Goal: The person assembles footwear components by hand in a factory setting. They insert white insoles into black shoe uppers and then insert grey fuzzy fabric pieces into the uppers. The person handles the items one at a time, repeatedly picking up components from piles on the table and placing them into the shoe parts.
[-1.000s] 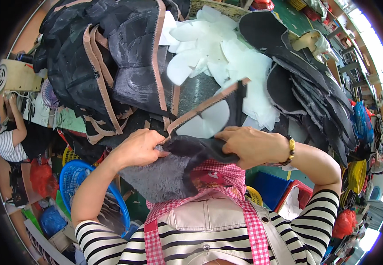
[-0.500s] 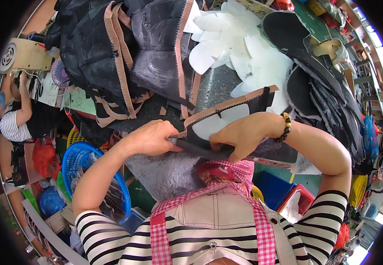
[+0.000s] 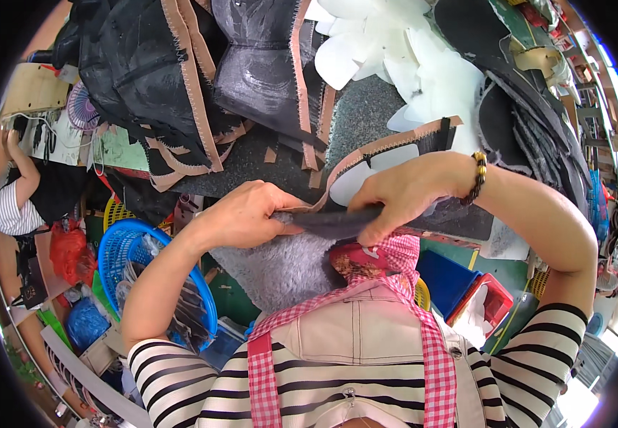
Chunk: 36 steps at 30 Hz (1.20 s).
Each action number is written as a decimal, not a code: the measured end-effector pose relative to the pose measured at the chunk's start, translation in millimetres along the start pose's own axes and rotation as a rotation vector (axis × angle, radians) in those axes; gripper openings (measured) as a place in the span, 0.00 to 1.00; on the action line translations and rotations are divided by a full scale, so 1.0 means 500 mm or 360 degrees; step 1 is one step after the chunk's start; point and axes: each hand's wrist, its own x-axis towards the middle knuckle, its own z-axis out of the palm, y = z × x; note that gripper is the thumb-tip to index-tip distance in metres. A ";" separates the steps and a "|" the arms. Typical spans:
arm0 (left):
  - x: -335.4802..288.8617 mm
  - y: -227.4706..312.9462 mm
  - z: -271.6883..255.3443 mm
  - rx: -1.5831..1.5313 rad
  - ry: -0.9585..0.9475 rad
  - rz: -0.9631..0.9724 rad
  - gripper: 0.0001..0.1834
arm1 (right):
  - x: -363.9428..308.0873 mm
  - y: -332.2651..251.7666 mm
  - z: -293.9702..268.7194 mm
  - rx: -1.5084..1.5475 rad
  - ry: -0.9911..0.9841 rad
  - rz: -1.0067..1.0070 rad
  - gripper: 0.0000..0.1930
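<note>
Passage over dark tabletop (image 3: 362,107); black pile (image 3: 259,82) blocks left, white sheets (image 3: 441,78) right, held piece (image 3: 334,223) nearside.

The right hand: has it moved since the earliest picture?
Yes: judged against the white pieces lying on the table, the right hand has shifted toward the person's left.

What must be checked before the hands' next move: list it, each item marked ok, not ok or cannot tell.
1. Left hand pinching the black fabric flap: ok.
2. Right hand holding the flap's other end: ok.
3. Flap lying flat: not ok, raised between the hands.
4. Tan, zigzag-edged strip in view: ok.
5. White, rounded, smooth sheet fully bonded: cannot tell, right hand partly covers it.
</note>
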 end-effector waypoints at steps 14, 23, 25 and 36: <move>-0.004 -0.054 0.004 -0.0485 -0.0080 -0.0048 0.17 | 0.033 0.009 -0.001 -0.0411 0.0556 -0.0046 0.26; -0.035 0.032 -0.048 -0.0445 0.0273 0.0020 0.18 | -0.189 0.154 -0.064 0.0211 0.1553 -0.0401 0.23; -0.014 0.054 -0.050 -0.0565 0.0613 0.0172 0.17 | -0.206 0.170 -0.051 -0.0034 0.2914 -0.0369 0.25; 0.180 0.140 0.285 -0.0634 -0.0062 0.0470 0.27 | -0.316 0.298 0.055 0.0214 0.1286 0.0146 0.22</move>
